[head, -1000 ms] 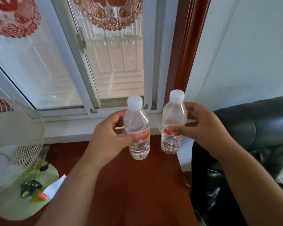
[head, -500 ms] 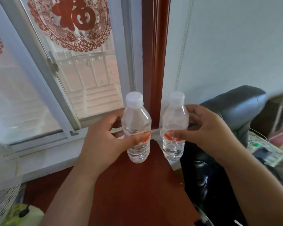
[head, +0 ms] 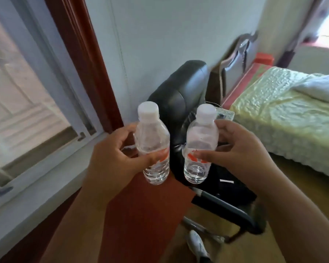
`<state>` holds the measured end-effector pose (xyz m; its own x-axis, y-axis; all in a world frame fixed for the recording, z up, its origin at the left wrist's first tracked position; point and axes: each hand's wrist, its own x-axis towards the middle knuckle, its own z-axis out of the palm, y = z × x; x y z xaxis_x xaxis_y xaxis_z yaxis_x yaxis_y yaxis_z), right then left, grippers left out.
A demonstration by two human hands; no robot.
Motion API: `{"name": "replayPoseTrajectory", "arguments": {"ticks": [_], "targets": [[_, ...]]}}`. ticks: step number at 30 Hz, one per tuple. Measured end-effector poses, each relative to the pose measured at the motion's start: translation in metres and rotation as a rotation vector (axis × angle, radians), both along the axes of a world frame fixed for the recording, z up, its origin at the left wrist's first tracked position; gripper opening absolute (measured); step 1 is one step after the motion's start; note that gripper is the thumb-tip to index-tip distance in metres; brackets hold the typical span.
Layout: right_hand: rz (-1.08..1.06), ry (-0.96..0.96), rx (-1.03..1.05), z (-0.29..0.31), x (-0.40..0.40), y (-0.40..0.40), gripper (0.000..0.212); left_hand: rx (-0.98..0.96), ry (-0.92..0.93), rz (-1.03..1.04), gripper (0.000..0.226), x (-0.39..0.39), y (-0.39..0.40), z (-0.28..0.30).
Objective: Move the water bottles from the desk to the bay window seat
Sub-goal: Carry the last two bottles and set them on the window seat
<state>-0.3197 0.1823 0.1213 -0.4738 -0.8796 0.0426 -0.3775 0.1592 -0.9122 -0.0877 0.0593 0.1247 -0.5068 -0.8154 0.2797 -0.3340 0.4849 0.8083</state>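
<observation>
I hold two small clear water bottles with white caps and red-and-white labels, both upright in the air. My left hand (head: 114, 158) is wrapped around the left bottle (head: 153, 141), above the corner of the red-brown desk (head: 141, 215). My right hand (head: 234, 150) grips the right bottle (head: 198, 141), which hangs past the desk's edge, in front of a black office chair (head: 179, 95). The bottles are a small gap apart. At the far upper right a bright window with a red ledge (head: 323, 43) shows, blurred.
A window with a white sill (head: 46, 177) and a red-brown frame (head: 84, 54) runs along the left. Right of the chair stands a bed with a pale green cover (head: 285, 118). A wooden floor and chair legs (head: 217, 224) lie below.
The view has swung to the right: the window slid left, and the chair and bed came into sight. Both hands carried the bottles rightward, off the desk's middle toward its right corner.
</observation>
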Motion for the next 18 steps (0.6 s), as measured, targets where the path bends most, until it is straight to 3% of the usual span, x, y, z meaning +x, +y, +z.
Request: {"name": "replayPoseTrajectory", "arguments": {"ticks": [5, 18], "targets": [[-0.25, -0.033, -0.001, -0.005, -0.029, 0.08, 0.073, 0.034, 0.009, -0.246, 0.059, -0.065, 0.028, -0.007], [-0.753, 0.05, -0.064, -0.006, -0.12, 0.289, 0.077, 0.239, 0.01, -0.74, 0.075, -0.262, 0.169, -0.01]]}}
